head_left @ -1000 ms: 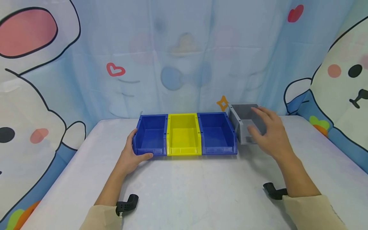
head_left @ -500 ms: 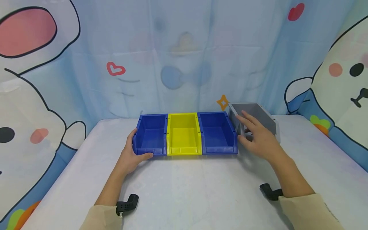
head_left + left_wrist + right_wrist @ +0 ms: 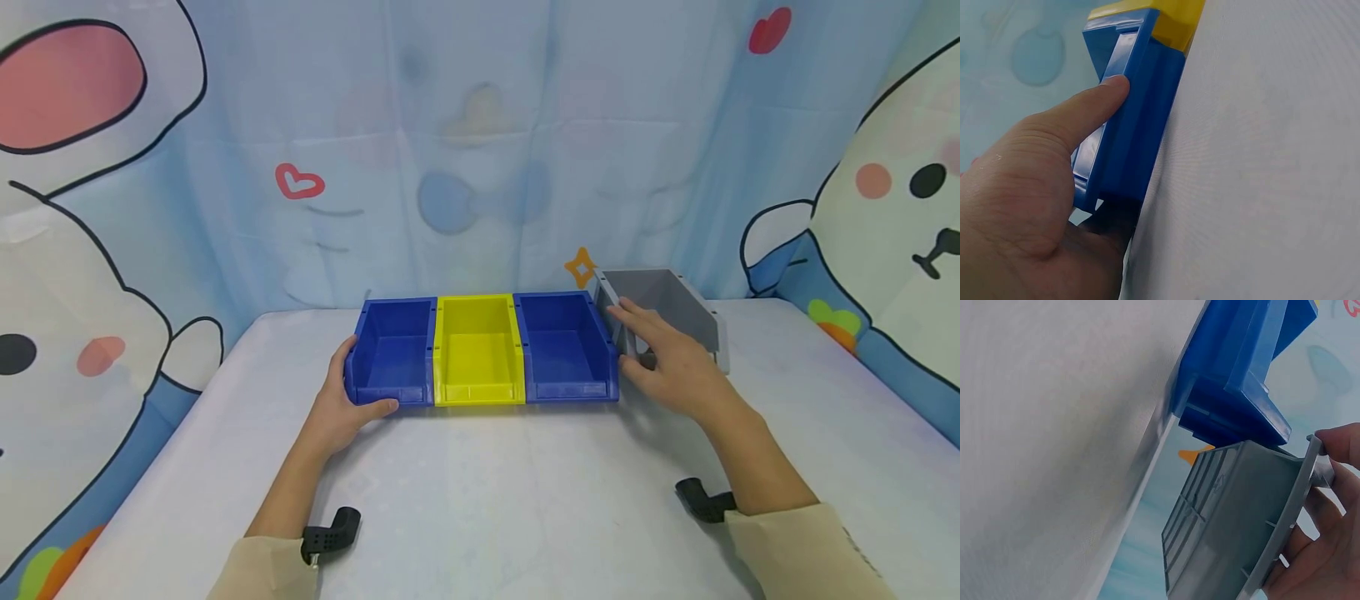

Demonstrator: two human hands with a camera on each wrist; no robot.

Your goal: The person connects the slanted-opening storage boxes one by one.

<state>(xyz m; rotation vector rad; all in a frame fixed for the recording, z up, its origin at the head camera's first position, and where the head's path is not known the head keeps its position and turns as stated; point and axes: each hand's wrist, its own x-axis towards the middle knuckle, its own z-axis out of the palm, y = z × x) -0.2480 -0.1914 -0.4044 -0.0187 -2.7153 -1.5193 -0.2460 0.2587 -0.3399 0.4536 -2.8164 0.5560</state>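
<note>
Three storage bins stand joined in a row in the head view: a left blue bin [image 3: 393,350], a yellow bin [image 3: 480,350] and a right blue bin [image 3: 567,346]. My left hand [image 3: 337,417] grips the left blue bin, thumb on its front lip and fingers along its outer side. At the row's right end my right hand [image 3: 671,358] holds a grey bin [image 3: 667,300] near its front left corner. Seen from the right wrist, the thumb lies on the grey rim and fingers show behind it. The grey bin touches the right blue bin and sits higher, its ribbed base above the table.
A white-covered table [image 3: 480,492] lies beneath the bins. Close behind the row hangs a light blue cartoon curtain [image 3: 480,150]. Black wrist straps, the left strap [image 3: 332,533] and the right strap [image 3: 705,500], sit at the sleeves.
My right hand has moved left across the grey bin to its left side, uncovering the bin's right wall. My left hand and the three-bin row have stayed in place.
</note>
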